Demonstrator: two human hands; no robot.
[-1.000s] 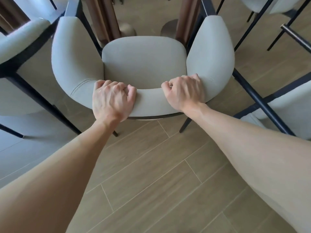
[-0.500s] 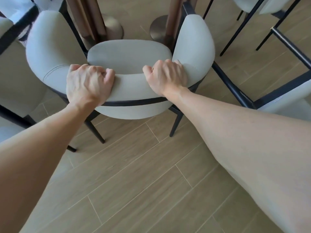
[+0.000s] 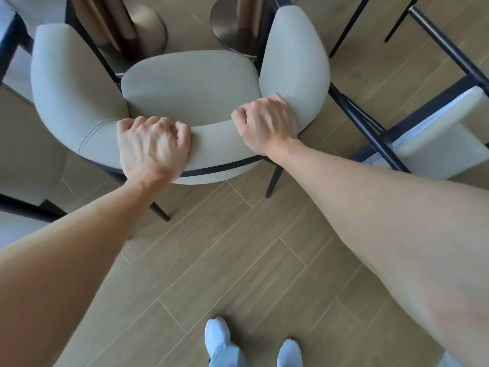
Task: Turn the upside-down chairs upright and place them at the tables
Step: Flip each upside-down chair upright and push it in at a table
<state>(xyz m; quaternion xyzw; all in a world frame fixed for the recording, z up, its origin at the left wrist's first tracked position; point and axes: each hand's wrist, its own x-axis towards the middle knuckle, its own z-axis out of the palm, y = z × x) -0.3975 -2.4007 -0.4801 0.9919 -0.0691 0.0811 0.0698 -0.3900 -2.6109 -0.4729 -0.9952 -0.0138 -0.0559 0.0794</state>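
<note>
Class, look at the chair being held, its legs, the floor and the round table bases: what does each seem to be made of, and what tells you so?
Chair: padded pale grey upholstery, matte, probably fabric or faux leather; a stitched seam shows.
Chair legs: thin, black, likely painted metal.
Floor: wood-look planks with grain and pale joint lines, possibly tile or laminate.
Table bases: brushed, bronze-toned metal with soft sheen.

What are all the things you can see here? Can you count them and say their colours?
upright chair: 1, pale grey with black legs, centre, standing on the floor
other chairs: at least 2, pale grey with black frames, left and right edges
table bases: 2, round, metallic, beyond the chair
floor: tan wood-look planks
shoes: 2, light blue, bottom edge
left hand: grips the chair's backrest
right hand: grips the backrest
</note>
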